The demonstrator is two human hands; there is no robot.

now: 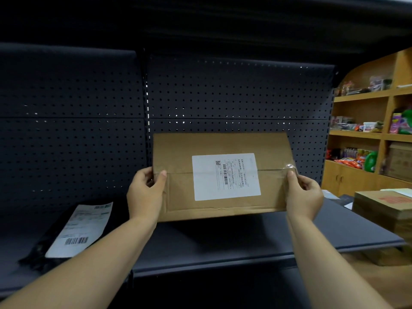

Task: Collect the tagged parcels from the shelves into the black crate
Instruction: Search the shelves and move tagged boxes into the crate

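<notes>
Brown cardboard parcel with white label [223, 175] is hovering above the dark metal shelf [223, 241], left hand [145, 192] at nine o'clock, right hand [304, 195] at three, each grip clamping an end, likely for balance.

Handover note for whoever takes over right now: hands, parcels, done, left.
Left hand: gripping the left end of the cardboard box.
Right hand: gripping its right end.
Box: held above the dark shelf, white label facing the camera; apparently clear of the shelf.
Black bag parcel, with its own label, lies on the shelf to the left, untouched.
Black crate: not in view.
Done: box picked up.
Left: put the box in the crate, then fetch the black bag parcel.
</notes>
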